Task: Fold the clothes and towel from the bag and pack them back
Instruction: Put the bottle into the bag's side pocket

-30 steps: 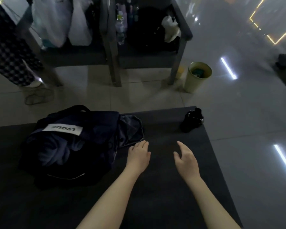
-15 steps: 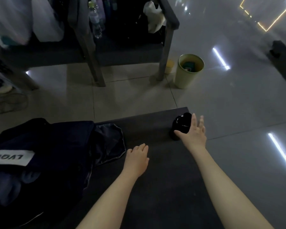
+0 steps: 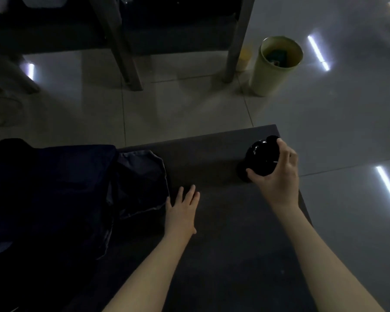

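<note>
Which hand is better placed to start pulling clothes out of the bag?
Left. The left hand lies flat and empty on the mat, right beside the bag and its open flap. The right hand is busy gripping a glossy black object at the mat's far right corner.

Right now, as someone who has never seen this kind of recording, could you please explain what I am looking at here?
There is no machine: a person wears a camera on the head, looking forward and down at their own bare hands. The dark surface is a mat spread on a tiled floor. On its left lies a dark bag with dark fabric spilling out. The left hand rests flat and open beside that fabric. The right hand is closed around a small shiny black object near the mat's far corner; what it is cannot be told. Beyond stand furniture legs and a pale green bin.
</note>
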Motion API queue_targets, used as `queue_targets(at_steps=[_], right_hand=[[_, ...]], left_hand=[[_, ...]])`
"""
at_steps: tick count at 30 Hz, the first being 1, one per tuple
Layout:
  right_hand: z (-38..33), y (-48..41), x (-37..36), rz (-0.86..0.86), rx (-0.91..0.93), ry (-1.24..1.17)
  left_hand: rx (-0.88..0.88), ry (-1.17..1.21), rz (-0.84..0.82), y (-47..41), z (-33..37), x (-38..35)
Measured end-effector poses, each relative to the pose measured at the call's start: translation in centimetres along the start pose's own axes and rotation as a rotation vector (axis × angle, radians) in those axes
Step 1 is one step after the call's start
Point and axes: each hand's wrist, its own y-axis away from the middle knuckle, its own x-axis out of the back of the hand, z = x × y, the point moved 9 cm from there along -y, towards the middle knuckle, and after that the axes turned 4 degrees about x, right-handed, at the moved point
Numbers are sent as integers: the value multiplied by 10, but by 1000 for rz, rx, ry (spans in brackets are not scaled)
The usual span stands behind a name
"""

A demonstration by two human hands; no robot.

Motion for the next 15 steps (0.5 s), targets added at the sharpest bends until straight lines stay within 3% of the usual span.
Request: queue_targets(at_steps=[10,15], right_hand=[[-36,46,-20,-104,136,52],[-49,71,-29,-137,81,22]], left_hand=[[-44,29,13,-2,-3,-3],[-45,121,194,19,-22,3]])
